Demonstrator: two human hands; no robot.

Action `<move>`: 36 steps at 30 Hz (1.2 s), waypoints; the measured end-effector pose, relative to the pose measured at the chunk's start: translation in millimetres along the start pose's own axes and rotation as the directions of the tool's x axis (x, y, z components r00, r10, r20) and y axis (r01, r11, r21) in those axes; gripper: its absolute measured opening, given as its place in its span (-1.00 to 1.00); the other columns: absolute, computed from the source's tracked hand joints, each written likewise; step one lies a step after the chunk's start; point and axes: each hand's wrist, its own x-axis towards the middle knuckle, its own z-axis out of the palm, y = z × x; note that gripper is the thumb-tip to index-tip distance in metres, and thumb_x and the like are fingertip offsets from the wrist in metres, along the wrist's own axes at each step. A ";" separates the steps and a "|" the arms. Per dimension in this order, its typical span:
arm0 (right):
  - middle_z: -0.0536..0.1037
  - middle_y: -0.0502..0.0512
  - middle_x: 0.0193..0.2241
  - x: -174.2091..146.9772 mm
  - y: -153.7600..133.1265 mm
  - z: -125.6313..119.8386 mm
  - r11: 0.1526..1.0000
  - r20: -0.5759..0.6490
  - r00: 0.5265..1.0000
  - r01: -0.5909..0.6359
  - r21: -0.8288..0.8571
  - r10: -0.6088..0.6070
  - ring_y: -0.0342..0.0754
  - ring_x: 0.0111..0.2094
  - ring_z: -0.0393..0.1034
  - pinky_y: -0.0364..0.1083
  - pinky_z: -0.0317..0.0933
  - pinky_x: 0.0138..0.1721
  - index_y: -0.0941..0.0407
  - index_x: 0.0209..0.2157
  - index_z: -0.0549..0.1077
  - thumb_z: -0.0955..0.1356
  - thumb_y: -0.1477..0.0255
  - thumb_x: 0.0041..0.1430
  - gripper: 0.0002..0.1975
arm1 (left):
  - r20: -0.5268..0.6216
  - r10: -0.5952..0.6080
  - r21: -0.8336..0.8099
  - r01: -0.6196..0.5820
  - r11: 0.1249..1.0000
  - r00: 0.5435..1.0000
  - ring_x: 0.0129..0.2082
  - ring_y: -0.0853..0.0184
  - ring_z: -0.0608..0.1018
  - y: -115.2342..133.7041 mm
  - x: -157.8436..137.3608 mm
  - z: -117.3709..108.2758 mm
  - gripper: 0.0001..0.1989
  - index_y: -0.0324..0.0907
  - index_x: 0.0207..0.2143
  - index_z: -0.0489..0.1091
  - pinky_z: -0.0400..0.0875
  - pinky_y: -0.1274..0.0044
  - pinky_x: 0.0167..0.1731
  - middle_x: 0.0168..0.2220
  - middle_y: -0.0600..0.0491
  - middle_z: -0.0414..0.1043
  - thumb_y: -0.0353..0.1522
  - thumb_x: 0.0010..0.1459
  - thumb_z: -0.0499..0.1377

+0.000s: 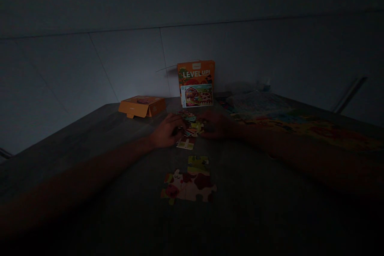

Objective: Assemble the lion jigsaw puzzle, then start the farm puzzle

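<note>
In dim light, my left hand (167, 131) rests at the left side of a heap of jigsaw puzzle pieces (193, 126), its fingers curved and apart, touching the edge of the heap. Across from it, my right hand (218, 125) lies against the right side, fingers also bent and spread; I make out no piece held in either. A loose puzzle piece (185, 144) sits at the near edge of the heap. Closer to me is a joined section of puzzle (192, 186) showing a brown and white cow, with a green piece (198, 164) at its upper edge.
An orange "LEVEL UP!" box (196, 68) stands against the wall, a farm picture card (198, 96) leaning on it. To the left lies an open orange box (142, 106). Clear plastic wrapping (258, 102) and a colourful puzzle sheet (324, 130) cover the table's right side.
</note>
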 end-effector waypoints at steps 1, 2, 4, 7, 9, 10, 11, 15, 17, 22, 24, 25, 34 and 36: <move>0.49 0.23 -0.11 0.5 -0.6 0.3 0.999 -0.020 1.000 0.020 -0.033 -0.021 0.10 -0.08 0.41 0.09 0.35 -0.07 0.13 0.08 0.33 0.42 0.19 0.13 -0.46 | -0.020 -0.009 -0.002 0.009 1.000 1.000 -0.10 0.18 0.48 -0.5 -0.5 0.4 -0.86 -0.18 -0.29 0.41 0.36 0.30 -0.03 -0.18 -0.05 0.51 -0.46 0.12 0.08; 0.49 0.23 -0.12 1.3 -1.3 0.3 0.997 -0.043 0.998 0.032 -0.072 -0.035 0.11 -0.08 0.40 0.10 0.35 -0.07 0.13 0.07 0.33 0.42 0.18 0.14 -0.46 | -0.033 -0.017 -0.003 0.017 1.000 0.999 -0.11 0.18 0.48 -1.1 -1.1 0.8 -0.89 -0.18 -0.31 0.40 0.38 0.30 -0.06 -0.20 -0.06 0.50 -0.45 0.13 0.08; 0.47 0.23 -0.14 3.3 -2.6 -0.6 0.988 -0.103 0.994 0.021 -0.150 -0.037 0.13 -0.09 0.39 0.11 0.35 -0.07 0.13 0.03 0.34 0.41 0.14 0.15 -0.49 | -0.047 -0.032 -0.001 0.032 0.999 0.998 -0.13 0.18 0.47 -2.1 -2.3 1.3 -0.91 -0.18 -0.32 0.38 0.39 0.31 -0.09 -0.21 -0.07 0.49 -0.43 0.14 0.09; 0.44 0.22 -0.18 6.0 -2.7 -3.1 0.970 -0.236 0.972 -0.052 -0.239 -0.006 0.14 -0.12 0.37 0.11 0.35 -0.12 0.10 -0.07 0.36 0.39 0.11 0.18 -0.58 | -0.057 -0.054 0.004 0.054 0.999 0.997 -0.12 0.16 0.46 -1.8 -3.3 1.1 -0.90 -0.19 -0.28 0.37 0.41 0.31 -0.11 -0.21 -0.09 0.46 -0.38 0.19 0.09; 0.42 0.21 -0.20 6.9 -2.5 -5.0 0.959 -0.303 0.953 -0.072 -0.275 -0.015 0.13 -0.14 0.36 0.11 0.35 -0.15 0.09 -0.13 0.36 0.39 0.13 0.19 -0.64 | -0.060 -0.071 0.011 0.072 0.997 0.996 -0.09 0.14 0.46 -0.4 -3.3 0.5 -0.83 -0.21 -0.19 0.38 0.42 0.30 -0.08 -0.18 -0.11 0.45 -0.32 0.23 0.10; 0.40 0.20 -0.22 7.2 -2.9 -5.8 0.956 -0.317 0.948 -0.060 -0.286 -0.035 0.12 -0.15 0.36 0.10 0.35 -0.16 0.09 -0.16 0.35 0.40 0.14 0.18 -0.65 | -0.056 -0.080 0.015 0.080 0.997 0.995 -0.06 0.13 0.46 0.5 -3.2 0.1 -0.78 -0.22 -0.12 0.37 0.43 0.29 -0.06 -0.14 -0.13 0.44 -0.29 0.24 0.11; 0.39 0.18 -0.23 7.3 -3.9 -6.7 0.957 -0.317 0.946 -0.033 -0.289 -0.063 0.10 -0.16 0.35 0.09 0.35 -0.18 0.09 -0.19 0.35 0.40 0.15 0.18 -0.66 | -0.049 -0.082 0.015 0.083 0.996 0.995 -0.03 0.12 0.46 1.4 -3.1 -0.3 -0.71 -0.23 -0.04 0.35 0.43 0.29 -0.04 -0.09 -0.14 0.43 -0.26 0.25 0.13; 0.35 0.15 -0.26 7.8 -12.1 -8.5 0.956 -0.216 0.954 0.152 -0.250 -0.208 0.01 -0.23 0.33 -0.01 0.35 -0.26 0.12 -0.23 0.35 0.38 0.21 0.22 -0.72 | -0.008 -0.042 -0.058 0.041 0.997 0.999 0.05 0.12 0.47 5.4 -2.9 -0.9 -0.63 -0.20 0.05 0.34 0.42 0.30 0.02 0.02 -0.15 0.42 -0.20 0.27 0.16; 0.34 0.16 -0.24 8.1 -15.6 -8.3 0.955 -0.170 0.956 0.198 -0.221 -0.237 -0.01 -0.23 0.32 -0.05 0.35 -0.26 0.14 -0.22 0.35 0.37 0.24 0.25 -0.75 | -0.012 -0.080 -0.154 0.077 0.985 0.997 -0.01 0.16 0.52 8.5 -2.0 0.4 -0.70 -0.20 -0.07 0.42 0.45 0.34 -0.01 -0.05 -0.12 0.46 -0.20 0.25 0.18; 0.34 0.16 -0.22 8.5 -16.0 -6.1 0.966 -0.144 0.964 0.197 -0.166 -0.222 -0.03 -0.19 0.31 -0.06 0.36 -0.22 0.14 -0.21 0.38 0.36 0.24 0.27 -0.76 | -0.061 -0.481 -0.514 0.386 0.766 0.875 -0.33 0.28 0.58 16.4 4.5 7.1 -0.68 -0.22 -0.37 0.48 0.49 0.50 -0.29 -0.34 0.00 0.54 -0.13 0.04 0.33; 0.36 0.19 -0.21 8.3 -16.3 -5.9 0.962 -0.124 0.967 0.200 -0.183 -0.225 -0.02 -0.18 0.32 -0.05 0.36 -0.22 0.17 -0.20 0.40 0.34 0.25 0.29 -0.75 | -0.071 -0.548 -0.563 0.420 0.712 0.833 -0.42 0.31 0.56 15.1 6.6 8.4 -0.68 -0.23 -0.40 0.47 0.45 0.54 -0.40 -0.43 0.02 0.53 -0.14 0.00 0.33; 0.38 0.20 -0.21 8.1 -17.0 -6.0 0.959 -0.110 0.968 0.200 -0.202 -0.225 -0.01 -0.19 0.34 -0.05 0.35 -0.23 0.18 -0.19 0.40 0.33 0.26 0.30 -0.75 | -0.084 -0.567 -0.575 0.425 0.699 0.819 -0.45 0.33 0.54 12.9 7.2 8.6 -0.69 -0.23 -0.39 0.47 0.43 0.55 -0.44 -0.45 0.03 0.52 -0.14 0.00 0.31; 0.48 0.07 -0.44 22.4 -56.4 -21.2 0.991 0.380 0.921 0.036 0.130 -0.083 -0.11 -0.43 0.34 -0.14 0.13 -0.39 0.16 -0.28 0.48 0.37 0.15 0.20 -0.67 | -0.186 -0.718 -0.622 0.485 0.615 0.671 -0.51 0.39 0.43 -6.1 5.2 7.5 -0.76 -0.27 -0.44 0.46 0.30 0.61 -0.52 -0.52 0.07 0.43 -0.24 -0.03 0.22; 0.51 0.14 -0.27 30.0 -70.7 -26.8 0.982 0.469 0.880 -0.024 0.189 -0.069 -0.05 -0.30 0.39 -0.12 0.18 -0.31 0.14 -0.13 0.48 0.41 0.14 0.15 -0.61 | -0.186 -0.716 -0.619 0.486 0.617 0.673 -0.48 0.38 0.44 -5.5 6.1 8.3 -0.78 -0.26 -0.46 0.46 0.32 0.60 -0.48 -0.49 0.07 0.45 -0.26 -0.05 0.23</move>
